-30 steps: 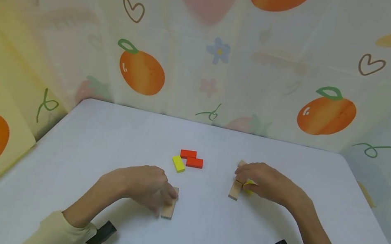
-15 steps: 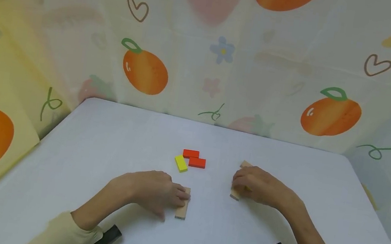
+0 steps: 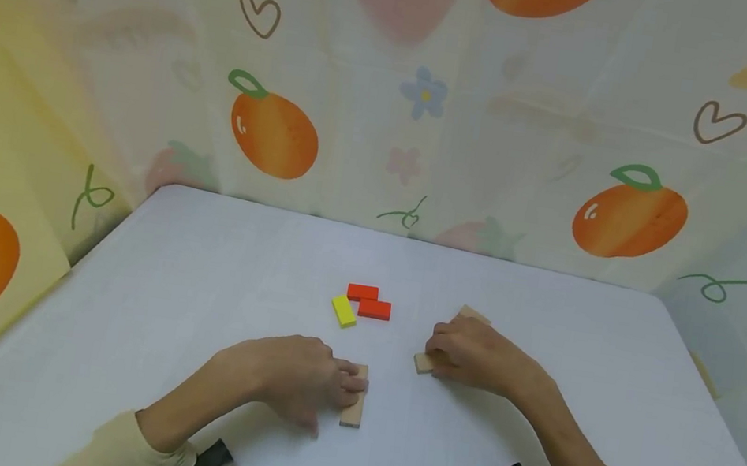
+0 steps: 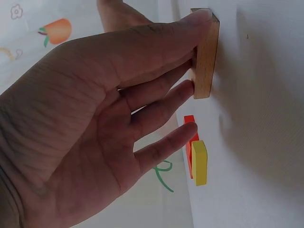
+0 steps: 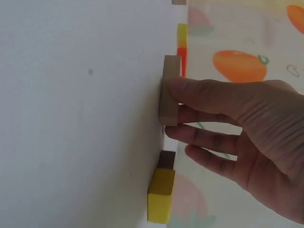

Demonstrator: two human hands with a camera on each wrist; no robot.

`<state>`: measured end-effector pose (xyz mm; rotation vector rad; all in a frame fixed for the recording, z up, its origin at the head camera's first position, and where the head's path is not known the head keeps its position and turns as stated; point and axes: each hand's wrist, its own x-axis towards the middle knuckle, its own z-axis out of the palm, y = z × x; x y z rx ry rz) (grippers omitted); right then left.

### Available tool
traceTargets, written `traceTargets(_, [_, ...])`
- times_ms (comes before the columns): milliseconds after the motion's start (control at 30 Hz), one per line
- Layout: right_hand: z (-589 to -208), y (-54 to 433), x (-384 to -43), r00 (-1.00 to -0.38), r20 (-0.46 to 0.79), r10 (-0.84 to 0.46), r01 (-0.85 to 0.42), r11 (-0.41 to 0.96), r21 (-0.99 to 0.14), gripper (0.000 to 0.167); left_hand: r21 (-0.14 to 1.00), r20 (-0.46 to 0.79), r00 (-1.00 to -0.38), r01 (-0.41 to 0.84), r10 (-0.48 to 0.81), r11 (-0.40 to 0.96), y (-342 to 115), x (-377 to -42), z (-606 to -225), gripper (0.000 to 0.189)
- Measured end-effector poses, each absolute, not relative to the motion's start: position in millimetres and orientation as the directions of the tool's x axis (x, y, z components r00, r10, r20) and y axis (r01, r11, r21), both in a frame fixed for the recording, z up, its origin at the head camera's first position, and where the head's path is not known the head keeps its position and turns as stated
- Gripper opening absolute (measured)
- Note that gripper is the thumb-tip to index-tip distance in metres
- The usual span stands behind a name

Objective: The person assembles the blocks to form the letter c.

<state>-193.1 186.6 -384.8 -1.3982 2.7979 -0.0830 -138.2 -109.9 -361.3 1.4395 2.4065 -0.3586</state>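
Observation:
My left hand (image 3: 296, 377) touches a plain wooden block (image 3: 351, 413) lying flat near the front middle of the table. Its fingers reach out fairly straight onto the block, while the thumb stands apart from it in the head view. My right hand (image 3: 472, 350) pinches another wooden block (image 5: 167, 102) between thumb and fingers, low over the table. In the head view, one end of that block shows left of the fingers and the hand covers the rest. A yellow block (image 5: 160, 197) sits close below the right hand in the right wrist view, hidden in the head view.
Two red blocks (image 3: 375, 310) and a yellow block (image 3: 344, 312) lie together at mid-table. One more wooden block (image 3: 474, 315) lies just behind the right hand. The white table (image 3: 256, 248) backs onto a fruit-printed cloth (image 3: 345, 126).
My left hand has slid its wooden block to the right. The right hand has taken hold of its block and moved it left, turning it away from the other blocks there.

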Motion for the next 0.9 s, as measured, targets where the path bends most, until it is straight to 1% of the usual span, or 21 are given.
traceTargets(167, [-386.8, 175.8, -191.8, -0.604, 0.012, -0.797, -0.796, 0.603, -0.057, 0.020, -0.069, -0.394, -0.421, 0.900, 0.817, 0.430, -109.2, -139.5, -360.8, 0.062])
traceTargets(267, [-388.3, 169.2, -191.3, -0.599, 0.017, -0.800, -0.800, 0.598, -0.048, 0.019, -0.081, -0.400, -0.417, 0.903, 0.816, 0.422, -108.8, -139.4, -360.9, 0.062])
traceTargets(500, [-385.7, 163.5, -189.1, -0.587, 0.028, -0.809, -0.810, 0.587, -0.023, 0.029, -0.028, -0.433, -0.457, 0.869, 0.777, 0.495, -107.4, -136.4, -358.5, 0.062])
traceTargets(600, [-383.2, 166.2, -189.4, -0.576, 0.056, -0.816, -0.817, 0.573, -0.061, 0.024, -0.010, -0.435, -0.471, 0.855, 0.768, 0.519, -106.2, -135.8, -357.9, 0.060])
traceTargets(667, [-383.1, 166.7, -190.6, -0.557, 0.071, -0.827, -0.829, 0.550, -0.100, 0.018, -0.008, -0.437, -0.474, 0.852, 0.764, 0.524, -106.0, -135.9, -357.9, 0.060])
traceTargets(767, [-384.8, 163.4, -192.3, -0.534, 0.059, -0.844, -0.841, 0.522, -0.143, 0.012, 0.016, -0.446, -0.485, 0.836, 0.752, 0.549, -106.2, -135.9, -358.7, 0.059])
traceTargets(900, [-385.7, 156.6, -194.0, -0.531, 0.033, -0.847, -0.842, 0.522, -0.137, 0.010, 0.033, -0.449, -0.496, 0.822, 0.743, 0.569, -107.2, -136.4, -360.3, 0.059])
